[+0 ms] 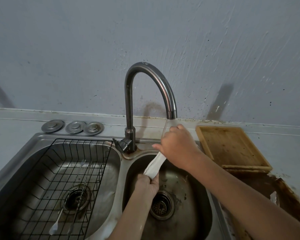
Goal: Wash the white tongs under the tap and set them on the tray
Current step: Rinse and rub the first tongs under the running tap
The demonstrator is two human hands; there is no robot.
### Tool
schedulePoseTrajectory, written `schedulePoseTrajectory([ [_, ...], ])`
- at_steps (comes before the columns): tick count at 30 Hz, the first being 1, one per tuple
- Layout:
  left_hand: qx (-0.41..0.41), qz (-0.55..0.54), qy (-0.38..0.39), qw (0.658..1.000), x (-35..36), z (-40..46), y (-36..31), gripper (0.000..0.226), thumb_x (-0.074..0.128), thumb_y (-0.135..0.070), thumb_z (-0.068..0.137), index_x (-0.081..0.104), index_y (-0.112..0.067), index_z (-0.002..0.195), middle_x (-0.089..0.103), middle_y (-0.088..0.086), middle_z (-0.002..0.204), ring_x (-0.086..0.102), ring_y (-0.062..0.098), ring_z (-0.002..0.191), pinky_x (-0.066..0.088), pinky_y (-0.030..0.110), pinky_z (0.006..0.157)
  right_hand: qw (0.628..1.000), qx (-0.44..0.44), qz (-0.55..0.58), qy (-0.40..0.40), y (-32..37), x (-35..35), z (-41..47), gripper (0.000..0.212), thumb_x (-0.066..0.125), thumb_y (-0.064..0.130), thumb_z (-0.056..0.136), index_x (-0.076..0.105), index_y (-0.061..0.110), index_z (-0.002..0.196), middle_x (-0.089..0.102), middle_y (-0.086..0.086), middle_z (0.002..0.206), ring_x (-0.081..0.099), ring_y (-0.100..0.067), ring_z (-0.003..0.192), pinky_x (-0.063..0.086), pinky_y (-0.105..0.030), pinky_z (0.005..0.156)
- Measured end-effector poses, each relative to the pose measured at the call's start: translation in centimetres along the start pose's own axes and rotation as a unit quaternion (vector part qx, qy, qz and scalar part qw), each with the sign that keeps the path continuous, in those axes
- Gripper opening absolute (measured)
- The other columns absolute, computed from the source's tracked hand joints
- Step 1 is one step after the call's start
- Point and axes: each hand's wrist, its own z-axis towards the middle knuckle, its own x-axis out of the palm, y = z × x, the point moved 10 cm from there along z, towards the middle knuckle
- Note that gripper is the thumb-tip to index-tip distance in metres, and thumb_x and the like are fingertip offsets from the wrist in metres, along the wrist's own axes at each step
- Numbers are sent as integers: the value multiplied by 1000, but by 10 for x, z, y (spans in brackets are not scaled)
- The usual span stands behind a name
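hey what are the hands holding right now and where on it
Both hold the white tongs over the right sink basin: the left hand grips the lower end, the right hand the upper end under the running tap.

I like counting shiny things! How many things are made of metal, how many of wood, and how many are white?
Metal: 7 (tap, double sink, wire basket, three round sink plugs, fork in the basket)
Wood: 1 (tray)
White: 1 (tongs, held by the left hand and right hand)
Total: 9
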Motion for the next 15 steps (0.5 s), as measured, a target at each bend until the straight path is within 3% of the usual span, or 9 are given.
schedulePoseTrajectory([
  [2,17,19,-14,1000,1,0,-5,39,37,-15,99,42,4,133,55,25,112,52,36,120,46,45,90,999,-14,-26,42,3,17,-3,61,27,55,94,62,8,77,63,-5,68,55,-23,72,40,-38,76],
  [5,59,77,-31,995,-2,-1,-21,38,33,-6,98,39,-1,135,46,21,137,48,36,124,46,46,91,993,-67,-82,60,18,39,-13,64,27,64,89,57,7,85,60,-6,70,52,-22,66,37,-37,70],
  [8,68,173,-39,982,-3,-3,-32,40,33,-5,98,35,-3,138,43,18,141,45,36,126,42,50,99,990,-66,-76,97,19,62,-21,63,25,65,89,56,10,89,56,-3,67,49,-19,60,34,-34,61],
  [10,81,230,-43,969,-2,-6,-38,41,33,-8,98,33,-3,139,50,22,130,51,37,117,38,51,101,990,-44,-26,130,17,78,-27,63,23,65,89,58,12,86,52,0,63,45,-16,53,35,-30,52],
  [13,97,226,-7,969,12,-9,-46,34,31,-14,99,41,-3,129,47,17,82,49,31,75,38,48,98,978,5,99,183,20,100,-40,60,23,63,90,54,12,81,54,-1,66,50,-18,55,41,-32,51],
  [15,70,222,32,972,30,-16,-45,24,34,-18,98,45,-4,114,48,19,85,50,35,89,38,50,96,945,94,227,217,15,113,-51,55,24,61,91,49,17,70,50,1,63,48,-17,55,41,-33,54],
])
